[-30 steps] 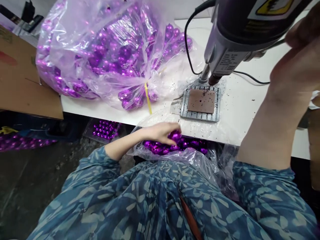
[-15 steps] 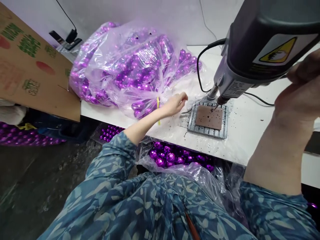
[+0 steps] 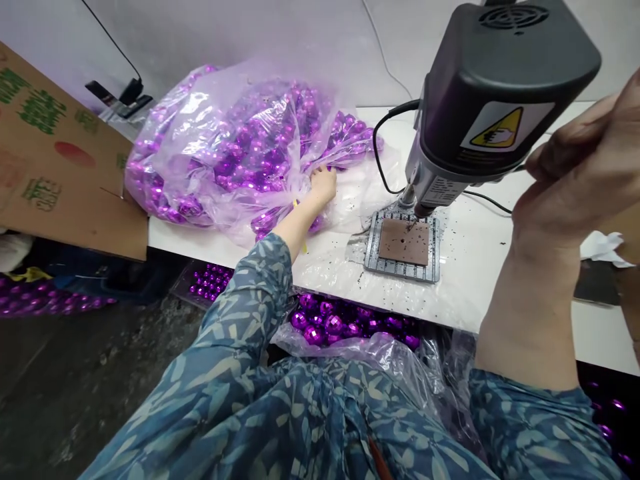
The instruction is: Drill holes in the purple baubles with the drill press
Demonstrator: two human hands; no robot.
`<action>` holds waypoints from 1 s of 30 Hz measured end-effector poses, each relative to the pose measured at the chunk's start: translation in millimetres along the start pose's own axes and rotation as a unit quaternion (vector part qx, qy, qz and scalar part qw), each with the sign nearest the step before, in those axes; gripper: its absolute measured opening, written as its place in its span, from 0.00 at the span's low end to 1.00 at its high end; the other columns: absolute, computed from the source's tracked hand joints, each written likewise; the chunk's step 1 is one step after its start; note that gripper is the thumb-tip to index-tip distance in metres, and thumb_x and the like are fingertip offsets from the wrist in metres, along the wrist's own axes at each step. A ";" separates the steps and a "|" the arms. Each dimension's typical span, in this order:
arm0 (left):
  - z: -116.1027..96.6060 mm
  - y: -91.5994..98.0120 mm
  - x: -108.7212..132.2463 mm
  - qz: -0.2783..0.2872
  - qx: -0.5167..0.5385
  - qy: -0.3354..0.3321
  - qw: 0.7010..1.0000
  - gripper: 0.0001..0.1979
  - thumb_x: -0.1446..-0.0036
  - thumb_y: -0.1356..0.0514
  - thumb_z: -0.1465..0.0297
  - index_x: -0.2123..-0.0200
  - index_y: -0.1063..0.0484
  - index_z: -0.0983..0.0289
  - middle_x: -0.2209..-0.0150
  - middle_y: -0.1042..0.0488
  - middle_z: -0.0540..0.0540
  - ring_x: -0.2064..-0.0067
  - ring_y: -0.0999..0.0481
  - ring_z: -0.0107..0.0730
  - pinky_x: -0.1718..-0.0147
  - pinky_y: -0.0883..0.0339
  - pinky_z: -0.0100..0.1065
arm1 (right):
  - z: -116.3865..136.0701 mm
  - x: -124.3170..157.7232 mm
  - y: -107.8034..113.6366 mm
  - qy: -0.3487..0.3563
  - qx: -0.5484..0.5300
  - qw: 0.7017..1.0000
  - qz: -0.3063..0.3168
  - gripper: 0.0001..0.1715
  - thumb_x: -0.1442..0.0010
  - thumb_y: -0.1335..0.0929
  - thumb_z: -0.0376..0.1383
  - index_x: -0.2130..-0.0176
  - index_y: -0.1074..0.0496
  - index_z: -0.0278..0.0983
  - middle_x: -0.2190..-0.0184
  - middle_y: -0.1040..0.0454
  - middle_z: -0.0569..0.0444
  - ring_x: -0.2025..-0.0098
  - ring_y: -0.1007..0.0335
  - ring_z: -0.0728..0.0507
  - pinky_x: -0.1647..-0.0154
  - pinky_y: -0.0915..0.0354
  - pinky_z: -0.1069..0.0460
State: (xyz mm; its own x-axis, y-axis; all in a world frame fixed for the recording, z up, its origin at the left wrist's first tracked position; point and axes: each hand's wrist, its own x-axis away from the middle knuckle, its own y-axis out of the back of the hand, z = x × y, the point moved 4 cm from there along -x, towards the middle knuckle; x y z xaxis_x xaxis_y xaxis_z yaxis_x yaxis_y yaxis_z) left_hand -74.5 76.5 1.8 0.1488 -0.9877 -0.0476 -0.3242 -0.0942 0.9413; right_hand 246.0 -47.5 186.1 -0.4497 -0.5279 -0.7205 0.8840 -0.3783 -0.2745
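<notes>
My left hand [image 3: 324, 184] reaches to the gathered mouth of a clear plastic bag [image 3: 200, 133] full of shiny purple faceted balls [image 3: 260, 150]. Its fingers are curled against the plastic; what they hold, if anything, is hidden. At the right, my raised right hand [image 3: 585, 150] is closed around the handle of a small drill press [image 3: 500, 80], most of which the hand covers. Below the drill's chuck [image 3: 424, 209], a brown square board [image 3: 406, 241] with a small hole lies on the slotted metal base [image 3: 374, 257]. Dark shavings are scattered over both.
A cardboard box [image 3: 75, 180] leans in at the left. Under the white table's [image 3: 340, 267] front edge lie more purple balls [image 3: 334, 325] in plastic. A black cable [image 3: 376, 150] loops left of the drill. White paper [image 3: 606, 248] lies at the right.
My left hand has moved left and away from me, from beside the metal base to the bag's mouth. My right hand stays raised beside the drill. The whole view has shifted somewhat.
</notes>
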 end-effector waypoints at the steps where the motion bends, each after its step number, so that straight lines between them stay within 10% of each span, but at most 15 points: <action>1: -2.3 1.0 2.2 -0.001 0.035 -0.031 0.999 0.25 0.37 0.40 0.78 0.36 0.26 0.70 0.32 0.27 0.77 0.31 0.26 0.64 0.31 0.35 0.62 | 1.3 0.0 -0.6 0.003 -0.029 1.000 -0.007 0.41 0.47 0.31 0.67 0.77 0.51 0.39 0.84 0.52 0.60 0.84 0.54 0.55 0.79 0.58 0.49; 6: -19.0 10.9 38.7 -0.044 0.254 -0.243 0.935 0.22 0.28 0.39 0.63 0.34 0.28 0.58 0.38 0.21 0.64 0.39 0.22 0.45 0.36 0.28 0.48 | 1.9 -2.3 -3.4 0.008 -0.080 0.997 -0.006 0.39 0.49 0.27 0.64 0.77 0.47 0.38 0.85 0.51 0.63 0.85 0.52 0.56 0.81 0.58 0.51; 11: -36.5 25.1 101.0 -0.100 0.258 -0.271 0.922 0.21 0.23 0.44 0.50 0.38 0.24 0.52 0.47 0.18 0.58 0.38 0.24 0.47 0.30 0.36 0.55 | 3.2 -2.6 -3.4 0.016 -0.087 0.996 -0.009 0.37 0.50 0.27 0.62 0.76 0.46 0.39 0.86 0.49 0.64 0.85 0.52 0.56 0.81 0.61 0.51; 15: -55.8 12.1 144.8 -0.013 0.409 -0.204 0.889 0.30 0.27 0.46 0.38 0.41 0.24 0.54 0.52 0.19 0.57 0.50 0.19 0.43 0.47 0.23 0.46 | 6.6 -1.0 -4.6 0.013 -0.069 0.998 -0.003 0.37 0.51 0.29 0.63 0.76 0.47 0.38 0.85 0.49 0.64 0.85 0.52 0.58 0.81 0.61 0.52; 19: -68.8 -19.3 163.6 0.156 0.620 -0.024 0.768 0.32 0.30 0.45 0.36 0.44 0.26 0.56 0.61 0.20 0.55 0.69 0.23 0.30 0.70 0.29 0.33 | 10.7 -0.1 -6.0 0.004 -0.068 0.998 0.000 0.38 0.52 0.30 0.63 0.76 0.50 0.37 0.85 0.49 0.65 0.85 0.52 0.61 0.81 0.60 0.54; 24: -80.3 -33.4 171.0 0.270 0.712 0.079 0.643 0.19 0.33 0.29 0.54 0.51 0.25 0.61 0.59 0.18 0.54 0.69 0.23 0.24 0.70 0.29 0.27 | 12.7 -0.6 -6.2 -0.003 -0.085 0.996 0.003 0.37 0.53 0.29 0.62 0.76 0.50 0.38 0.86 0.46 0.66 0.85 0.54 0.60 0.81 0.57 0.55; 30: -81.5 -43.2 167.6 0.217 0.645 0.031 0.732 0.26 0.40 0.23 0.65 0.44 0.29 0.61 0.61 0.19 0.50 0.70 0.23 0.24 0.69 0.29 0.28 | 10.2 0.6 -5.8 -0.001 -0.092 0.996 0.004 0.36 0.52 0.29 0.61 0.76 0.50 0.39 0.86 0.46 0.66 0.86 0.52 0.59 0.81 0.56 0.54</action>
State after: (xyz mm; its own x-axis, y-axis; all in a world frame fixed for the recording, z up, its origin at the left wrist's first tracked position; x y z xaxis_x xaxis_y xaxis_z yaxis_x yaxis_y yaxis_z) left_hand 40.6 -74.8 -19.6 -0.2006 -0.9559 0.2146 -0.9599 0.1479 -0.2383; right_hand 239.4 -53.3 193.7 -0.4429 -0.5320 -0.7216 0.8958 -0.2294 -0.3807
